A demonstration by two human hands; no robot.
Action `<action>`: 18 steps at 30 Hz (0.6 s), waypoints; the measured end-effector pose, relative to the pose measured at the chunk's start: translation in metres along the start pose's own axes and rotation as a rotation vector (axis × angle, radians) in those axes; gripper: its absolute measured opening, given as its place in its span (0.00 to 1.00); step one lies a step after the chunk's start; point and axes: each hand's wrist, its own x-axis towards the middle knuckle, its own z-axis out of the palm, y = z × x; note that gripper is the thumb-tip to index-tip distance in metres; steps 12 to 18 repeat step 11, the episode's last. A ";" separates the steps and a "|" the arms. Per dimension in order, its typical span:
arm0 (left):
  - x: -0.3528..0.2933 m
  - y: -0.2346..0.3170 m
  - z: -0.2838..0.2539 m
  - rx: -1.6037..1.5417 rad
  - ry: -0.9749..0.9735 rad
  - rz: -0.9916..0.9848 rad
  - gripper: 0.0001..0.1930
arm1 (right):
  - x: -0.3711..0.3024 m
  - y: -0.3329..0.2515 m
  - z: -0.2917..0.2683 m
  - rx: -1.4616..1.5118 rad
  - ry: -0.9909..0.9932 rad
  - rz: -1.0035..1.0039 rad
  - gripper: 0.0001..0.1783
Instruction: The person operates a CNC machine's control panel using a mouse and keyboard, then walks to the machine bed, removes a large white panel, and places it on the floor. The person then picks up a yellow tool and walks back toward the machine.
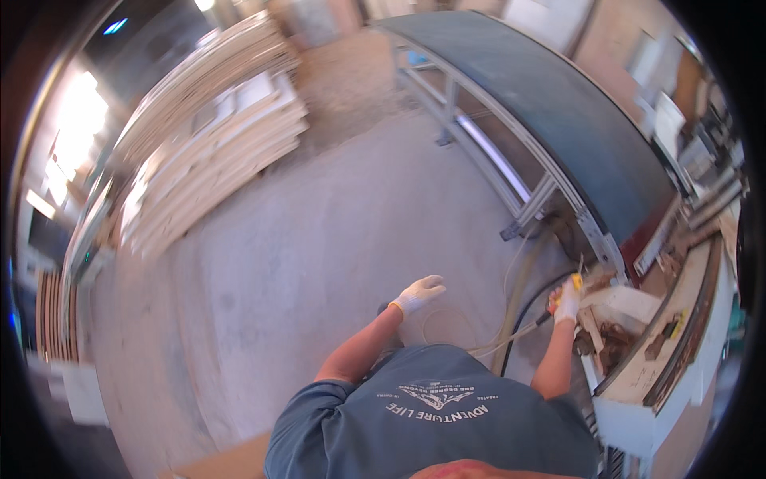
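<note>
A: Workshop, seen from above: where are the hands?

B: The right hand (567, 302), in a white glove, sits at about 3 o'clock from the person's chest, closed around a yellow-tipped tool (576, 282) with a black hose (527, 315) trailing off toward 7 o'clock. The tool's tip points at the near corner of the tabletop (638, 371).

A: And the left?

B: The left hand (416, 295), also gloved, hangs over the concrete floor (319, 239) at about 12 o'clock from the chest, fingers loosely spread, holding nothing.

A: What surrounds the tool?

B: Just past it, at 4 o'clock, a white box (626, 303) and dark scraps (610, 335) lie on the tabletop. A long dark conveyor (574, 120) on a grey metal frame (479, 136) runs off toward 11 o'clock.

A: Anything farther out?

B: Pale boards (215, 152) stacked at 10 o'clock, well apart from both hands, blurred
</note>
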 end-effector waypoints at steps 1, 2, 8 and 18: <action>0.014 0.015 -0.010 0.110 -0.039 0.048 0.34 | 0.000 -0.013 0.018 0.058 0.041 0.020 0.17; 0.039 0.038 -0.012 0.239 -0.086 0.091 0.35 | -0.004 -0.018 0.040 -0.058 -0.016 0.020 0.17; 0.152 0.155 -0.033 0.343 -0.405 0.266 0.53 | 0.008 -0.041 0.227 -0.246 -0.145 -0.162 0.27; 0.185 0.196 -0.039 0.428 -0.297 0.335 0.57 | 0.031 -0.060 0.305 -0.679 -0.071 -0.119 0.31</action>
